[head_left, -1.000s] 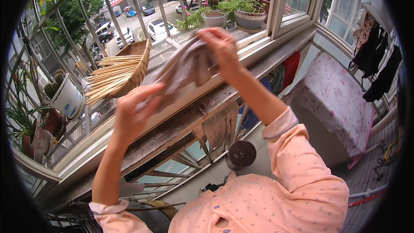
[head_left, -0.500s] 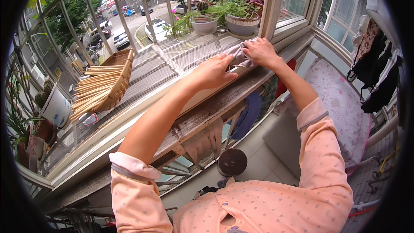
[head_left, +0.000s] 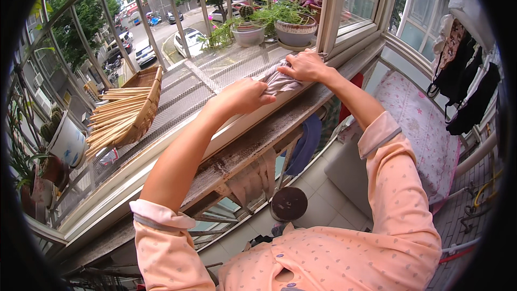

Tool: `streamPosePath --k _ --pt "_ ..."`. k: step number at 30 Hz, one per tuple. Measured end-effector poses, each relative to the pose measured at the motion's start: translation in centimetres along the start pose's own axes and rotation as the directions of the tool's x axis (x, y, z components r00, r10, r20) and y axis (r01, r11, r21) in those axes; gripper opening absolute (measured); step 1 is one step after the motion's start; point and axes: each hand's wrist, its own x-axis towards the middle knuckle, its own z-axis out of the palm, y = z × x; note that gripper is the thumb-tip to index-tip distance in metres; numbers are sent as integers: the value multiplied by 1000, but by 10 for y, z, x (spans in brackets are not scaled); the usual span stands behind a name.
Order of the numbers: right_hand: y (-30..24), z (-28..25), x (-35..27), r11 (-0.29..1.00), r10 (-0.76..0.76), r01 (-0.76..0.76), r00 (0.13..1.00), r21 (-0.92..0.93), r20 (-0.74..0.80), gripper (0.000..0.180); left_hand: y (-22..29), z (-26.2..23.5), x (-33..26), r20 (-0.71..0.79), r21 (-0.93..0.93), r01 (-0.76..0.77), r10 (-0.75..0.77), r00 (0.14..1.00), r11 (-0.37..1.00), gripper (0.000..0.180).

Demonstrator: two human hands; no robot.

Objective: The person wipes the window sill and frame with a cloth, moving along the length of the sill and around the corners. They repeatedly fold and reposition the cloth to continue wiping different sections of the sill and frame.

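Note:
A crumpled grey-mauve cloth (head_left: 281,81) lies bunched on the window sill track (head_left: 215,132), stretched between my two hands. My left hand (head_left: 246,96) grips its near-left end, thumb pointing right, fingers curled over the sill's outer side. On the cloth's right part my right hand (head_left: 306,66) presses with bent fingers, close to the window frame post (head_left: 329,27). Some of each hand's fingertips are hidden behind the knuckles or in the folds. Below the sill runs a worn wooden ledge (head_left: 226,161).
Outside, a wire mesh shelf (head_left: 186,94) carries a wicker basket (head_left: 151,105) of wooden sticks and several potted plants, including a grey flowerpot (head_left: 295,33) near my right hand. Metal bars (head_left: 202,8) fence it. A round dark stool (head_left: 289,203) stands below; dark clothes (head_left: 474,97) hang at right.
Both hands have shifted left along the sill with the cloth. More of the cloth now shows between them, twisted and stretched.

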Motion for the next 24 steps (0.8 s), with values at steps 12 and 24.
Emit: streamPosePath --k 12,24 --pt "-166 -17 -17 913 -341 397 872 100 -352 56 -5 -29 -168 -39 84 305 -303 952 948 42" --pt "-192 -12 -19 778 -95 345 891 525 -445 19 -33 -21 -255 -255 -173 101 -144 956 980 31"
